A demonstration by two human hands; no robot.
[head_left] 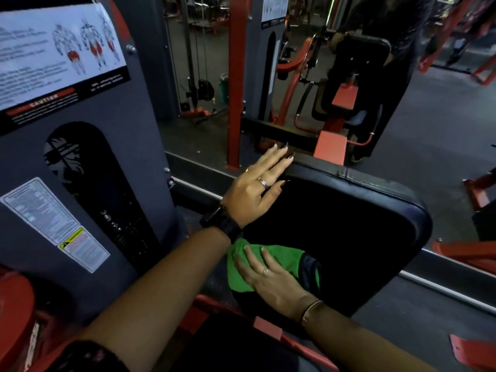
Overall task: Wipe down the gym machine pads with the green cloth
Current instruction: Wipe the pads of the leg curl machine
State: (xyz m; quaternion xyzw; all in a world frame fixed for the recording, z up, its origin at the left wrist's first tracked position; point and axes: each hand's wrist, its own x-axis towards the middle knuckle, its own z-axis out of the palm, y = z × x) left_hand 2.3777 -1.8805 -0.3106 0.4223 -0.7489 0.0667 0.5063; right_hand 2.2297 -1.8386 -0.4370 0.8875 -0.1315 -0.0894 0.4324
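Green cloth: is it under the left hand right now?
No. The green cloth lies flat under the right hand on the black pad, while the left hand rests bare on the pad's upper edge.

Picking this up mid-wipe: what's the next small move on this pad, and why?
Probably sweep the right hand with the green cloth up and across the black pad. The cloth sits flat at its near corner, most of the pad lies beyond, and the left hand braces the far edge.
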